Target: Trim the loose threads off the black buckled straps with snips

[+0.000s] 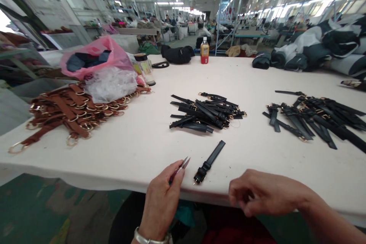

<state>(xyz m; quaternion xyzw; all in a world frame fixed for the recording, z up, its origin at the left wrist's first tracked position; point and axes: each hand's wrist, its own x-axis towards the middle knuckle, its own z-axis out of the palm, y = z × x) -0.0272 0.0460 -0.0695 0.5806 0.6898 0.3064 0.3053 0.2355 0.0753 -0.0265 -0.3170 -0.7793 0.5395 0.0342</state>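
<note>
My left hand (pixel 164 196) is closed around small pointed snips (pixel 183 166), whose two blades stick out past the fingertips, slightly apart. Just right of the blades, a short black strap (pixel 210 162) with a gold buckle at its lower end lies slanted near the table's front edge. My right hand (pixel 263 192) hovers at the edge to the right of that strap, touching none of the straps; its fingers are curled and no object shows in them. Beyond the hands lie a pile of black buckled straps (pixel 204 112) and another such pile (pixel 317 116) farther right.
Brown straps with gold rings (pixel 71 110) are heaped on the white table (pixel 137 137) at left, beside a pink bag (pixel 122 55) and clear plastic (pixel 113 84). A jar (pixel 145 69), a drink bottle (pixel 204 51) and dark rolled bundles (pixel 311 55) stand or lie toward the back.
</note>
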